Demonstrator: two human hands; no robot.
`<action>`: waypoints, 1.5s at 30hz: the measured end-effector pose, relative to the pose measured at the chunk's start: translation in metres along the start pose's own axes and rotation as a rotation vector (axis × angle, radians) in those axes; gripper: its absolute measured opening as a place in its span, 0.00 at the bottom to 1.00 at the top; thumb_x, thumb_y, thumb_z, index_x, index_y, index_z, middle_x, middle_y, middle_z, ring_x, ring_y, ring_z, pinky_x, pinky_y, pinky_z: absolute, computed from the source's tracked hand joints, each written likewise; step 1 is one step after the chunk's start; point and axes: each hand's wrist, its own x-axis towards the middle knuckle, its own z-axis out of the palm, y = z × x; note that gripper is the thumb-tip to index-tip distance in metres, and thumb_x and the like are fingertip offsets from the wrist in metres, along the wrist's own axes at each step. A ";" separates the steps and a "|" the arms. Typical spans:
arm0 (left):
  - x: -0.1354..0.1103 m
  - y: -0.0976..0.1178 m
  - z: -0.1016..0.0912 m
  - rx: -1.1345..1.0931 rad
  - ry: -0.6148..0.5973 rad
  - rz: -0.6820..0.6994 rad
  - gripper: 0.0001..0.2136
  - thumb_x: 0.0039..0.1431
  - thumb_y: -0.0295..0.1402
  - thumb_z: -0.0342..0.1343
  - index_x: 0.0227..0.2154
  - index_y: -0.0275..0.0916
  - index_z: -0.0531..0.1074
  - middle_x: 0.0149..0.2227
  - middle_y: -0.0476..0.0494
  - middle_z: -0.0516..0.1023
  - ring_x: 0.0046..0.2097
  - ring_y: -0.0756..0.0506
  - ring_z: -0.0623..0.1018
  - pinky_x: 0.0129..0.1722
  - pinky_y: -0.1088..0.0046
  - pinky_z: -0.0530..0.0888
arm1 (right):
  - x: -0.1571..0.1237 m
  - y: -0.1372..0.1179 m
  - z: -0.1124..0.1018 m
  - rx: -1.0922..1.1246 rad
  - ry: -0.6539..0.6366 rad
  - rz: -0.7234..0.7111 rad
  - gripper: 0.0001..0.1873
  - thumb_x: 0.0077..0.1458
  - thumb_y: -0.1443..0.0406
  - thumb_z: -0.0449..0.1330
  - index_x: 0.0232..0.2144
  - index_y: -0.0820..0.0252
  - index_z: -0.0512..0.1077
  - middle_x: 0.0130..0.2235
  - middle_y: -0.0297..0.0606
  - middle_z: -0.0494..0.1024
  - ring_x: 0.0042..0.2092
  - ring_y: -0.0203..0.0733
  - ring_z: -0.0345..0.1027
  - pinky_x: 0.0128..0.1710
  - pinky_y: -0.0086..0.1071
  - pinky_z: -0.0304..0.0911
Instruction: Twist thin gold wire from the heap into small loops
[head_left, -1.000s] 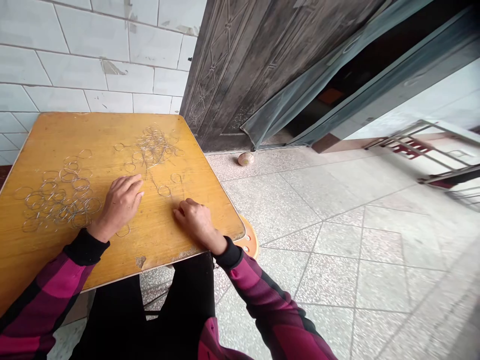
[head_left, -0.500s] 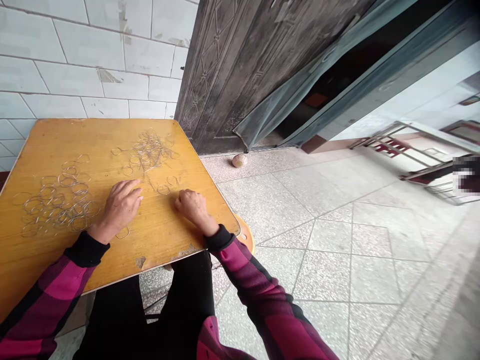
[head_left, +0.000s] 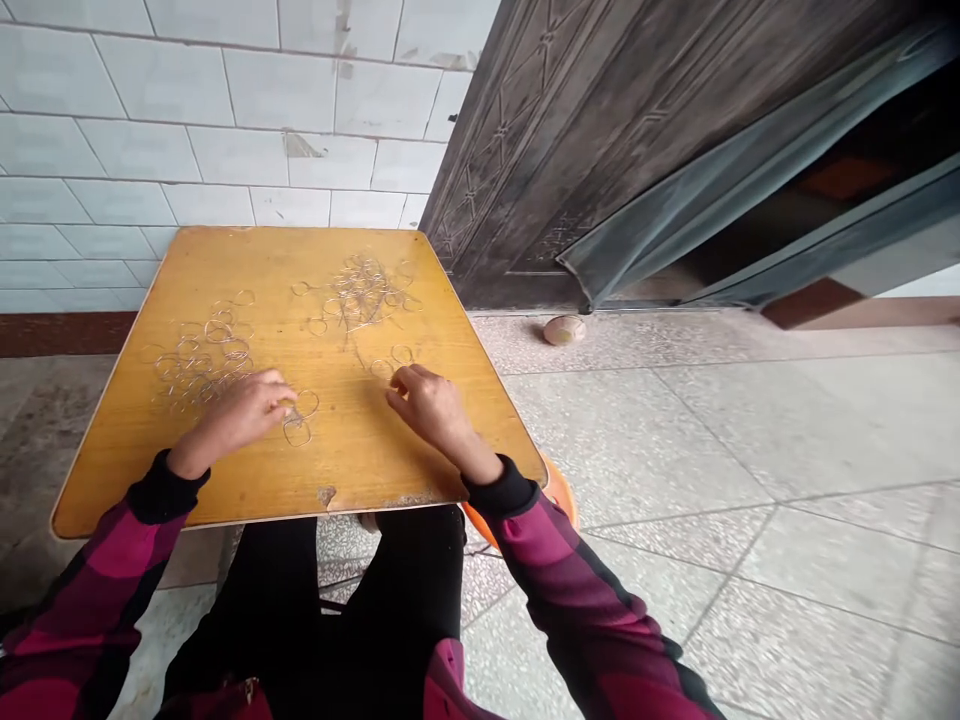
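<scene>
While both hands sit over the yellow wooden table (head_left: 352, 470), the left hand (head_left: 240, 415) curls narrow just beside thin wire rings (head_left: 298, 420) at centre; the right hand (head_left: 435, 410) curls narrow near two more rings (head_left: 391, 360); any hold: cannot tell.

Even, soft daylight, faint shadows, wide-angle bending at the edges

White glazed wall tiles (head_left: 225, 100), some chipped, above a dark red skirting band (head_left: 60, 333). Dark embossed metal door (head_left: 600, 150) (grey-green curtain (head_left: 750, 170) draped across the doorway) beside speckled terrazzo floor tiles (head_left: 712, 450).
</scene>
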 end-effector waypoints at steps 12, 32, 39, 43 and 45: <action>0.015 -0.003 0.021 0.143 -0.153 0.050 0.12 0.59 0.23 0.45 0.24 0.37 0.69 0.32 0.45 0.70 0.32 0.48 0.68 0.33 0.70 0.62 | 0.032 -0.046 0.024 0.358 -0.124 -0.308 0.03 0.55 0.68 0.60 0.33 0.64 0.72 0.34 0.38 0.73 0.32 0.35 0.64 0.33 0.28 0.54; 0.014 -0.032 0.029 -0.078 -0.015 -0.024 0.12 0.54 0.19 0.48 0.36 0.36 0.75 0.35 0.44 0.72 0.37 0.48 0.72 0.38 0.71 0.69 | 0.028 -0.054 0.063 0.722 -0.116 -0.279 0.05 0.55 0.69 0.61 0.35 0.63 0.70 0.30 0.33 0.72 0.29 0.32 0.63 0.31 0.27 0.58; 0.015 -0.011 0.020 0.279 -0.068 0.101 0.11 0.61 0.22 0.45 0.26 0.36 0.70 0.35 0.43 0.68 0.37 0.47 0.67 0.34 0.71 0.65 | 0.016 -0.060 0.054 0.389 -0.162 -0.548 0.06 0.58 0.65 0.60 0.36 0.63 0.72 0.39 0.39 0.69 0.31 0.33 0.61 0.31 0.28 0.57; 0.017 -0.010 0.021 0.221 -0.070 0.134 0.09 0.58 0.21 0.46 0.27 0.35 0.69 0.35 0.42 0.69 0.36 0.47 0.68 0.35 0.70 0.65 | 0.011 -0.067 0.052 0.144 -0.162 -0.584 0.10 0.61 0.62 0.56 0.37 0.64 0.73 0.40 0.41 0.70 0.30 0.33 0.60 0.27 0.29 0.53; 0.017 -0.013 0.021 0.141 -0.058 0.129 0.08 0.58 0.21 0.47 0.28 0.35 0.69 0.35 0.43 0.69 0.35 0.47 0.69 0.35 0.70 0.66 | 0.011 -0.069 0.050 0.050 -0.152 -0.578 0.11 0.62 0.63 0.54 0.37 0.65 0.73 0.40 0.42 0.71 0.31 0.35 0.60 0.26 0.30 0.51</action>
